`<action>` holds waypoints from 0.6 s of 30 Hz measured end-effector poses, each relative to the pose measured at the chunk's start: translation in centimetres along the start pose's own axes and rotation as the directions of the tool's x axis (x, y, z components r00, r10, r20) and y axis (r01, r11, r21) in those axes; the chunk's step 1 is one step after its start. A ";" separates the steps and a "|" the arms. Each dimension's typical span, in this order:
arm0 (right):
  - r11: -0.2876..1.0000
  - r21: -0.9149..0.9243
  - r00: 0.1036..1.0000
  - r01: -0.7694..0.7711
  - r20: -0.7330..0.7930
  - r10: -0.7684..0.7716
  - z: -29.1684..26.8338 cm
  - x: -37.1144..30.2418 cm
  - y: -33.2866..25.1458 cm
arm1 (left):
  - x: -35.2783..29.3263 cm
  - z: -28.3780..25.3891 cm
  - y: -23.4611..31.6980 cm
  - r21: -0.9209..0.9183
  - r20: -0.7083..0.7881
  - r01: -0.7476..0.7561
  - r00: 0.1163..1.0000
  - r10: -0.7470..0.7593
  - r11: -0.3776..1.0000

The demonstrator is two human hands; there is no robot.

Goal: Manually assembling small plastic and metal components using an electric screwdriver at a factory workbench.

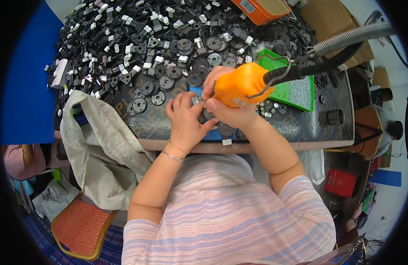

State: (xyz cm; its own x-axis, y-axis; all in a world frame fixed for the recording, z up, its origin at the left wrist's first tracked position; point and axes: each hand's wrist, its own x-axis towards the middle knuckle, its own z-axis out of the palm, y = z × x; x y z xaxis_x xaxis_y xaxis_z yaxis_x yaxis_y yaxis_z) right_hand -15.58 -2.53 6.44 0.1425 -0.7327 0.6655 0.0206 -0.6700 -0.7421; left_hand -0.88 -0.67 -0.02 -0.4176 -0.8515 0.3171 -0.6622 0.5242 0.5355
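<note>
My right hand (232, 115) is wrapped round an orange electric screwdriver (246, 83), which hangs from a black cable and a metal hook. Its tip points left and down, hidden behind my fingers. My left hand (186, 118) presses a black part with a pale end (196, 100) against a blue mat (207, 134), fingers curled at its edge. Most of that part is covered by both hands. Just below, close to the table's front edge, lies another black part with a round body and a white tab (226, 131).
Black parts with white ends (120, 48) are heaped across the back left. Loose black discs (166, 82) lie nearer. A green tray of small screws (296, 92), small metal pieces (268, 108), a metal cup (335, 117) and an orange bin (263, 11) are at right. A coil spring (352, 37) hangs above.
</note>
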 end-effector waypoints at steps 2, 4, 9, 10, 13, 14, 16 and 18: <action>1.000 -0.003 1.000 0.000 0.005 0.000 0.1 -0.1 0.0 | 0.0 0.1 0.0 0.004 -0.028 -0.011 1.000 0.011 1.000; 0.975 0.161 0.984 -0.156 -0.063 0.168 0.5 -0.3 -0.5 | 0.0 0.2 -0.1 0.003 -0.021 -0.006 1.000 0.006 1.000; 0.986 0.120 0.986 -0.112 0.140 0.095 -1.3 0.8 -0.2 | 0.1 0.2 0.1 0.010 -0.011 -0.002 1.000 0.002 1.000; 0.978 0.137 0.982 -0.155 0.129 0.137 -1.6 0.9 -0.8 | 0.1 0.1 0.1 0.016 -0.005 0.000 1.000 0.000 1.000; 0.924 0.379 0.998 -0.047 -0.023 0.060 -4.2 1.0 -3.2 | 0.1 -0.1 0.1 0.040 0.027 0.008 1.000 -0.009 0.999; 0.909 0.415 0.996 0.037 -0.088 -0.001 -5.7 0.8 -4.1 | 0.1 -0.1 0.2 0.053 0.055 0.013 0.998 -0.016 0.999; 0.930 0.323 0.974 0.177 -0.191 -0.119 -9.3 0.1 -5.0 | 0.0 -0.1 0.0 0.057 0.049 0.017 0.999 -0.020 0.998; 0.973 0.139 0.859 0.186 -0.504 -0.092 -11.4 -1.5 -5.1 | -0.2 0.3 -0.1 0.064 0.023 -0.007 1.000 0.006 0.998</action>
State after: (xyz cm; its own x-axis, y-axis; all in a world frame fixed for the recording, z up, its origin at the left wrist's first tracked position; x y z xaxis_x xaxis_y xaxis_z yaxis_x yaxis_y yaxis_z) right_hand -27.22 0.61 10.16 -0.3784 -0.6278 0.6802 0.1839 -0.7712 -0.6095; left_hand -0.91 -0.56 -0.33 -0.4353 -0.8480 0.3024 -0.6977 0.5300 0.4819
